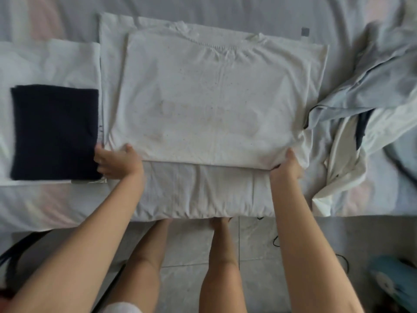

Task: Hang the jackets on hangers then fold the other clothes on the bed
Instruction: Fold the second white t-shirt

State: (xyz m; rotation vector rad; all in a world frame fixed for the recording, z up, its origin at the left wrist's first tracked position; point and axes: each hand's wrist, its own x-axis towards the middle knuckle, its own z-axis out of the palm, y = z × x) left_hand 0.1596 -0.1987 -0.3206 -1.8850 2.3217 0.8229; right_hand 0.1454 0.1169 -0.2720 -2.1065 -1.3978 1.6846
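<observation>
I'm in a bedroom at home. A sheeted bed [203, 5] holds folded clothes [54, 132], and I stand barefoot on floor tiles [255, 256].

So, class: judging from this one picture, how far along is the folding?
Done: a dark folded garment lies flat at left on a white one. In hand: the left hand and right hand grip the near edge of a white T-shirt. Left: a crumpled pile at right. No hangers in view.
</observation>
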